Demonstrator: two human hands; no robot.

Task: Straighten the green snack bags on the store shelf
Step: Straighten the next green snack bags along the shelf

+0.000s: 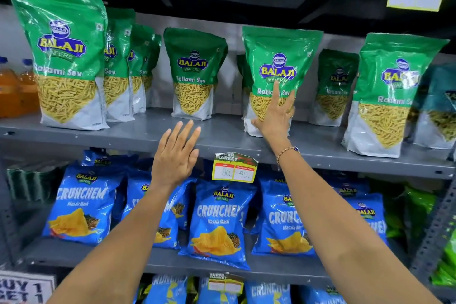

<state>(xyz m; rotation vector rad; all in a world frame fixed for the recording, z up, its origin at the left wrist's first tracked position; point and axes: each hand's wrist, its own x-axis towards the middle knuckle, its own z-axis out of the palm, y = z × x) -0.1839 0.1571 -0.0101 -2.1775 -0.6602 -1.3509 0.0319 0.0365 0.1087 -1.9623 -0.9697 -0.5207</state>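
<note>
Several green Balaji Ratlami Sev bags stand on the grey shelf. A row of them at the left starts with a big front bag. One bag stands alone further back in the middle. My right hand lies flat, fingers spread, against the lower front of the centre-right bag, which stands upright. Behind it a darker bag stands at the back, and another bag leans at the right front. My left hand hovers open before the shelf edge, touching nothing.
Blue Crunchem bags fill the shelf below. A price tag hangs on the shelf edge between my arms. Orange drink bottles stand at the far left. Teal bags sit at the far right. An upper shelf overhangs the green bags.
</note>
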